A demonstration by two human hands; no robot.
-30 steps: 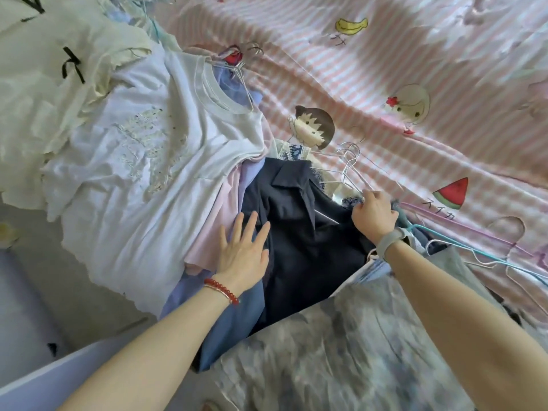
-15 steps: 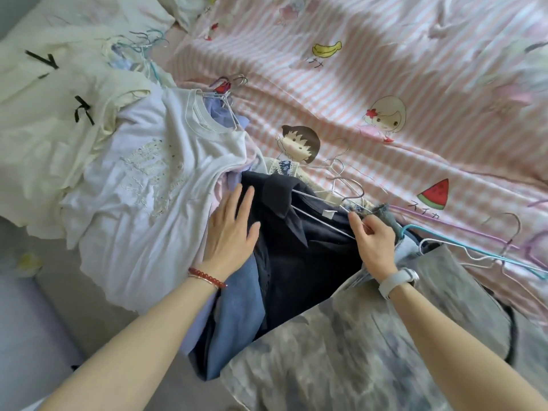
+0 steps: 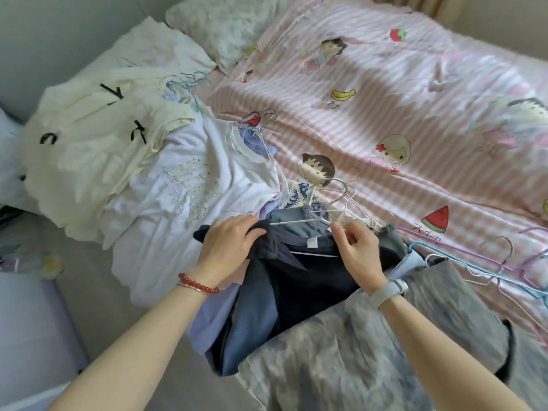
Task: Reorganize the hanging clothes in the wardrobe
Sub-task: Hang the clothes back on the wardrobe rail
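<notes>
Currently the left hand [image 3: 229,243] grips the dark shirt [image 3: 296,274] collar, fingers curled; the right hand [image 3: 357,252] pinches a wire hanger [image 3: 296,221] inside it. Shirt lies on the bed [image 3: 415,114], beside a white T-shirt [image 3: 189,185].

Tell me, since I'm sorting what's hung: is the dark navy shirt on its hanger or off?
Partly on: the left hand grips the navy shirt over the hanger.

Soft, even daylight fills the scene, brightest on the pink striped bedcover [image 3: 385,120] and white shirt [image 3: 189,185]. Shadows are faint and lie mostly in the cloth folds. No harsh glare shows. The wide lens bends the edges, and the grey fabric [image 3: 370,351] near the bottom looks smeared by blur.
</notes>
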